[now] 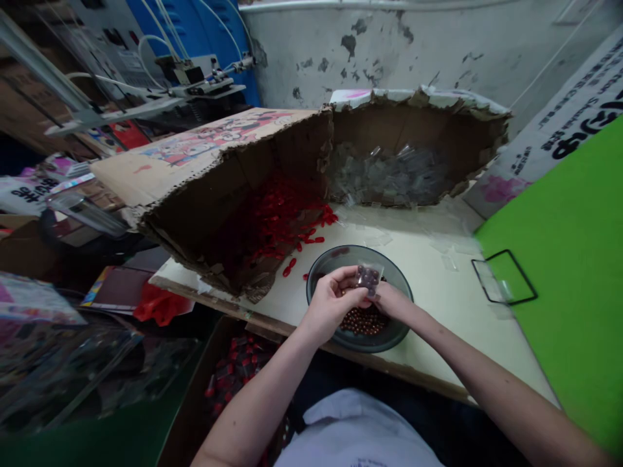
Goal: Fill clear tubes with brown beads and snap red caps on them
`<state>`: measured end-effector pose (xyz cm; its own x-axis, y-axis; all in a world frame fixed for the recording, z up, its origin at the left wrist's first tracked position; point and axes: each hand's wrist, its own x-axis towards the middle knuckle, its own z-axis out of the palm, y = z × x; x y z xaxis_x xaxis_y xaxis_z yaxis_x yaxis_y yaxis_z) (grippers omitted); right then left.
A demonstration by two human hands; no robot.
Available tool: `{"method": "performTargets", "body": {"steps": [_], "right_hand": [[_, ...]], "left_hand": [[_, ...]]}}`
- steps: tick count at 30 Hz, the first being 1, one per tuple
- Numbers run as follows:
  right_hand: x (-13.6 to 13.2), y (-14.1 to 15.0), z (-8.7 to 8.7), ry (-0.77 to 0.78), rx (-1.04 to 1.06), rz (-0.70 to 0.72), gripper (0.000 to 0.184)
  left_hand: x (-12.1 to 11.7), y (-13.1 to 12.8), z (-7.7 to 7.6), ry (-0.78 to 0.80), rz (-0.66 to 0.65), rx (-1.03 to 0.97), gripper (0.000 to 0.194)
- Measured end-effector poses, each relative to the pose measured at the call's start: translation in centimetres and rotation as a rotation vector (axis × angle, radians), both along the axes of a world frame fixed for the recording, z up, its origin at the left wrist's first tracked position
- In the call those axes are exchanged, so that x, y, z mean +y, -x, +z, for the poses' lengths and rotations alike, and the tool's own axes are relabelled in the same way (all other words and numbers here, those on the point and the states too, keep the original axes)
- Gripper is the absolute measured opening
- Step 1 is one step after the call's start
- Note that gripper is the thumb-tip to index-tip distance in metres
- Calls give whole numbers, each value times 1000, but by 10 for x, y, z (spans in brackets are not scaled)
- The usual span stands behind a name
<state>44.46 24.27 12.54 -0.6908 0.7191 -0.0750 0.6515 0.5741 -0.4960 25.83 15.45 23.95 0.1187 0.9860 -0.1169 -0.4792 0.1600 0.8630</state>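
Dark grey and round, a bowl (pixel 372 347) sits near the front edge of a pale tabletop (pixel 448 308), with glossy brown beads (pixel 365 322) gathered in its bottom. Above the bowl, the person's left hand (pixel 335 295) pinches a small clear container (pixel 370 275) between thumb and fingers, raised and tilted so that the dark round beads inside show through its face. The right hand (pixel 388 298) reaches in over the bowl from its right side, just behind the container; its fingertips are hidden, so whether they are closed on anything cannot be told. Beyond the bowl and to its left, a cardboard box (pixel 195 150) with a ragged cut opening spills glossy red pieces (pixel 280 214) onto the tabletop, a few of them near the bowl's rim. Directly beyond the bowl and slightly to the right, a second torn-edged box (pixel 384 126) holds a heap of clear plastic pieces (pixel 394 175). Well to the right of the bowl, a thin black rectangular frame (pixel 522 274) overlaps the edge of a bright green panel (pixel 574 259). Below the bowl and to its left, dark pieces with red parts (pixel 238 363) fill a lower container.
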Motion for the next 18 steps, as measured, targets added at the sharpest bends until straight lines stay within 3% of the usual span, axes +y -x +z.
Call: {"method": "performTargets", "body": {"steps": [4,9,13,18], "right_hand": [[0,-2,28,142,193,-84,23],[-16,-2,72,686,786,-289,32],[-27,3,93,907,964,-392,34],[-31,9,101,1089,1113,-461,36]], "left_hand": [[0,9,-18,2,46,49,29],[0,17,-36,3,150,88,26],[-1,15,-34,3,157,125,27],[-2,10,-28,-1,129,139,26]]}}
